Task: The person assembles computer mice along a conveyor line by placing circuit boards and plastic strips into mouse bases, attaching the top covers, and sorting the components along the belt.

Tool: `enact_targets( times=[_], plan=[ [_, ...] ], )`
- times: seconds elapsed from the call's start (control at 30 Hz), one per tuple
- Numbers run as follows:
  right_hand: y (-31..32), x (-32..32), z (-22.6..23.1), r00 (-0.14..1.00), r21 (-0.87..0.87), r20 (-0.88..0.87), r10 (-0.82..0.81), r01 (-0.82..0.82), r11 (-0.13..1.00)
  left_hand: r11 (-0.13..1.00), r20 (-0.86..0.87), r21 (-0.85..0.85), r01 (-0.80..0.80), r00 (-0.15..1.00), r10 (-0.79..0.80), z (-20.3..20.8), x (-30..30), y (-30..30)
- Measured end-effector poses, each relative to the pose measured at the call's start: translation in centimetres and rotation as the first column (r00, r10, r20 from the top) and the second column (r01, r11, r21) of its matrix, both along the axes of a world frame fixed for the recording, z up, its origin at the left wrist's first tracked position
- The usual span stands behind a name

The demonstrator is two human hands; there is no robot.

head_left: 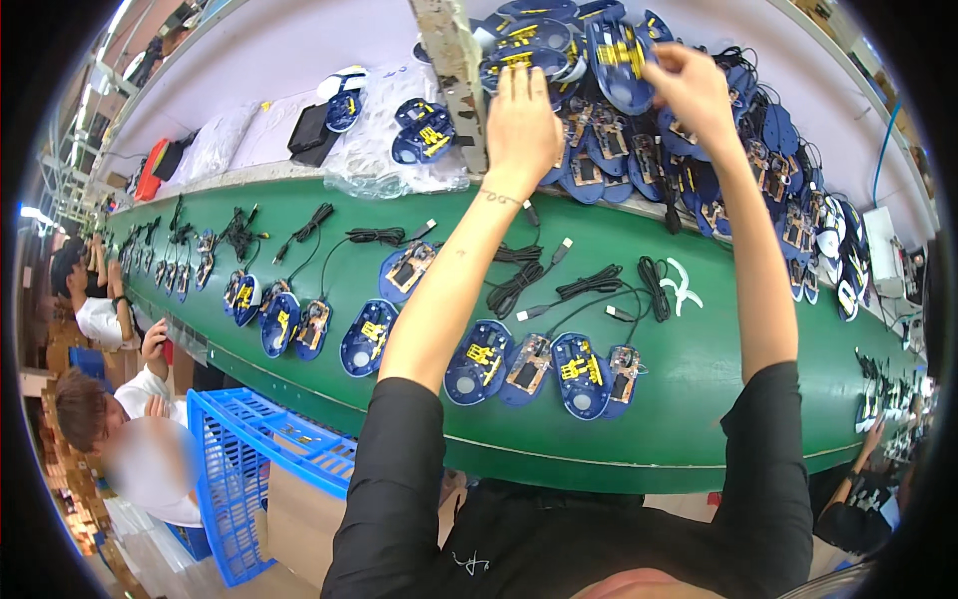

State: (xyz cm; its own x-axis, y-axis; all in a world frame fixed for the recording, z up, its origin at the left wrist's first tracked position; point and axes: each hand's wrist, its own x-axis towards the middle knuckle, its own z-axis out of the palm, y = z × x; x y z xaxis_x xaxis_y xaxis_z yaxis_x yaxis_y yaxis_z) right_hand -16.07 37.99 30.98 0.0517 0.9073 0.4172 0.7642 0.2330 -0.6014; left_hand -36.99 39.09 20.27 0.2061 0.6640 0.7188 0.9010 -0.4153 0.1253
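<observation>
My right hand [696, 95] is raised over the back shelf. Its thumb and fingers pinch the edge of a blue computer mouse top shell [621, 65] with yellow parts inside, tilted with its inside showing. To its left, my left hand [524, 125] reaches into a heap of similar shells. Its fingers lie over the near edge of a blue mouse shell [539, 38] there; the thumb is hidden. Below both hands, blue mouse bases with circuit boards [609, 135] are piled. On the green belt in front of me lie open mouse shells [477, 364] and board-fitted bases [527, 367] with coiled cables.
A rusty metal post [451, 85] stands just left of my left hand. More mouse parts run along the green conveyor belt [689, 399] on both sides. A blue plastic crate [225, 489] stands below at left. Other people [125, 429] sit along the belt. White strips [681, 288] lie near the cables.
</observation>
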Motion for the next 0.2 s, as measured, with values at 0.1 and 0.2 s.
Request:
enact_targets(
  times=[0.1, 0.2],
  plan=[
    [5.9, -2.9, 3.2, 0.978, -0.003, 0.192, 0.083, -0.084, 0.996, 0.999, 0.013, 0.02, 0.051, 0.999, -0.051, -0.3, 0.1, 0.8],
    [10.4, -7.0, 3.4, 0.923, -0.025, 0.384, -0.004, 0.015, 1.0, 1.0, 0.048, 0.005, -0.006, 0.999, 0.006, -0.7, 0.0, 0.0]
  ],
)
